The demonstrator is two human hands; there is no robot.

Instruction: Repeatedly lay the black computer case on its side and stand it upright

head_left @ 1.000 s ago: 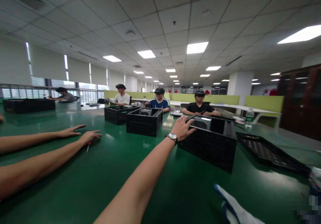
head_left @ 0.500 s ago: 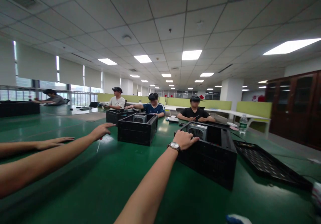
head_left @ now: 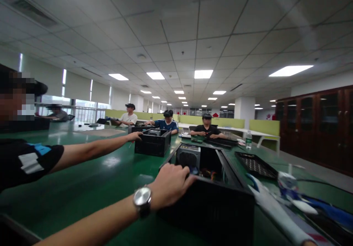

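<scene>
A black open-topped computer case [head_left: 209, 209] stands close in front of me. My left hand [head_left: 172, 183], bare and with a silver watch at the wrist, is closed over its near top edge. Inside the case are a grey power supply [head_left: 189, 156] and some coloured wires [head_left: 211, 174]. My right hand [head_left: 271, 202], in a white glove with blue fingertips, is at the case's right side. Its fingers look stretched out and blurred; whether they touch the case I cannot tell.
At left, a co-worker's arm [head_left: 96, 148] reaches to a second black case [head_left: 153, 143]. A black perforated panel [head_left: 256, 164] and a water bottle [head_left: 248, 139] are at right, behind a clear plastic wrapper [head_left: 286, 181] and blue cloth [head_left: 328, 209]. Other people sit across the green table [head_left: 110, 187].
The computer case is now nearer, with my left hand still on its edge. My gloved right hand has come up beside it. The co-worker at left has leaned in, a hand at the second case.
</scene>
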